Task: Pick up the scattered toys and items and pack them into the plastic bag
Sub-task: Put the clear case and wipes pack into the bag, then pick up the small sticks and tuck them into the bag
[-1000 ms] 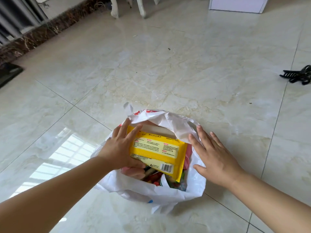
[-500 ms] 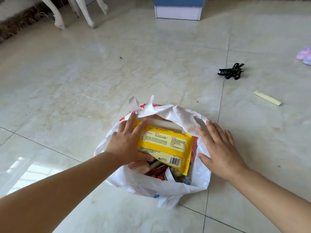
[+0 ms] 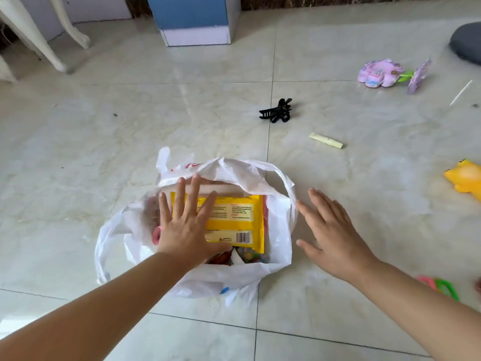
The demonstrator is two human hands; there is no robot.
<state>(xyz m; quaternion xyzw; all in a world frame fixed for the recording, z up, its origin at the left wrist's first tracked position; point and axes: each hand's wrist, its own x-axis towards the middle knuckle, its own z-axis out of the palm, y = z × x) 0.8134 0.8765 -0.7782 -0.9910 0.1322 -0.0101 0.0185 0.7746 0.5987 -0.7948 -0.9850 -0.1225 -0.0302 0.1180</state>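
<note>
Head view: the yellow packet (image 3: 234, 217) is seen lying in the open white plastic bag (image 3: 276, 256) on the floor (image 3: 78, 165), pressed by the flat, spread left hand (image 3: 187, 227). The right hand (image 3: 335, 235), fingers straight, is held just beside the bag.

I had only one view, the head camera, which looked forward and steeply down from above my outstretched forearms onto the tiled floor (image 3: 78, 162). It sat close over the white plastic bag (image 3: 276, 227) at centre frame, its wide lens reaching to the blue cabinet (image 3: 192, 14) at the top edge.
</note>
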